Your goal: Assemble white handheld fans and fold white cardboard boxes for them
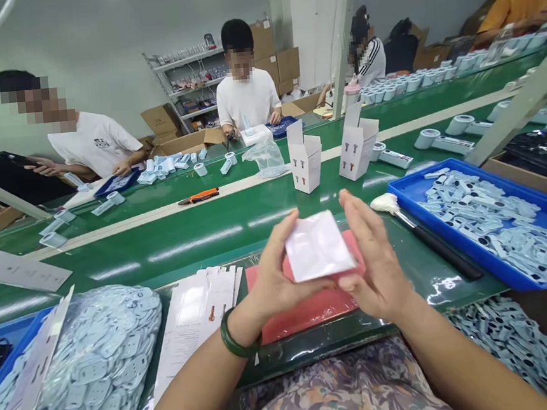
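Note:
A small white carton (318, 247) is held over the red mat (306, 310), one blank face turned towards me. My left hand (274, 275) grips it from the left, thumb along its lower edge and fingers at its far side; a green bangle circles that wrist. My right hand (377, 266) is cupped at the carton's right, fingers stretched up and apart from it. A strip of red shows between those fingers and the carton. The right thumb tip lies close to the lower right corner; whether it touches I cannot tell.
Two white cartons with raised flaps, a left one (306, 164) and a right one (359, 149), stand ahead. Flat printed cartons (192, 320) and a bag of pale-blue parts (109, 353) lie left. Right are a black-handled brush (430, 242) and a blue tray (517, 199). Co-workers sit opposite.

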Demonstrator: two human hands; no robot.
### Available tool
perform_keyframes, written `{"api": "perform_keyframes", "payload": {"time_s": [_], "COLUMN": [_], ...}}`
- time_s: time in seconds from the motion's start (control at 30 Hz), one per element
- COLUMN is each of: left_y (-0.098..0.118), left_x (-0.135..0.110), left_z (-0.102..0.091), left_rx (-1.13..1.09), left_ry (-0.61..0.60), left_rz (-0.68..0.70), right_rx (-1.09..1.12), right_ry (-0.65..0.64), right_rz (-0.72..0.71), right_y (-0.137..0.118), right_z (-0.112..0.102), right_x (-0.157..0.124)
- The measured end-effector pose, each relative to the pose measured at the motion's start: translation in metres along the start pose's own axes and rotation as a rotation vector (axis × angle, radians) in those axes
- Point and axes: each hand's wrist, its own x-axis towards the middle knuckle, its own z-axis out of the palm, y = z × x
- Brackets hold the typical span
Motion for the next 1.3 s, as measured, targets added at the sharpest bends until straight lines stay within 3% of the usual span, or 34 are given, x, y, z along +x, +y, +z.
{"api": "perform_keyframes", "payload": {"time_s": [0.07,0.1,0.17,0.23,0.27,0.4,0.5,0.6,0.67,0.73,0.8,0.87,0.97,1.07,1.17,1.3], "left_y": [-0.005,-0.006,-0.009,-0.014,-0.018,-0.038,-0.044,-0.025,0.001,0.032,0.058,0.072,0.069,0.054,0.042,0.031], "left_x": [0.012,0.018,0.025,0.025,0.023,0.018,0.019,0.004,-0.024,-0.063,-0.107,-0.147,-0.186,-0.193,-0.185,-0.183], "left_z": [-0.016,-0.022,-0.028,-0.027,-0.027,-0.039,-0.061,-0.087,-0.105,-0.121,-0.131,-0.134,-0.129,-0.124,-0.131,-0.157], "left_rx": [-0.016,-0.100,-0.321,-0.482,-0.524,-0.598,-0.552,-0.347,-0.112,0.199,0.547,0.858,1.134,1.224,1.237,1.191], "left_ry": [0.270,0.405,0.575,0.609,0.611,0.616,0.591,0.581,0.504,0.353,0.199,0.070,-0.053,-0.082,-0.116,-0.160], "left_rz": [0.006,-0.018,-0.106,-0.218,-0.269,-0.468,-0.655,-0.758,-0.669,-0.569,-0.573,-0.676,-0.899,-0.991,-0.936,-0.807], "right_rx": [0.154,0.288,0.616,0.910,1.012,1.149,1.040,0.685,0.332,0.061,-0.019,-0.004,0.006,0.043,0.051,-0.037], "right_ry": [0.159,0.176,0.080,-0.003,0.024,0.216,0.199,0.203,0.200,0.120,0.005,-0.075,-0.124,-0.119,-0.109,0.003], "right_rz": [0.125,0.245,0.548,0.770,0.809,0.712,0.666,0.686,0.705,0.743,0.796,0.867,0.917,0.869,0.828,0.815], "right_y": [-0.001,-0.002,-0.001,0.003,0.005,0.017,0.034,0.067,0.097,0.129,0.158,0.181,0.196,0.190,0.178,0.168], "right_z": [0.011,0.021,0.046,0.075,0.089,0.138,0.166,0.182,0.182,0.180,0.179,0.180,0.181,0.176,0.174,0.182], "right_x": [-0.009,-0.013,-0.014,-0.004,0.006,0.051,0.081,0.104,0.116,0.120,0.115,0.103,0.082,0.070,0.069,0.086]}}
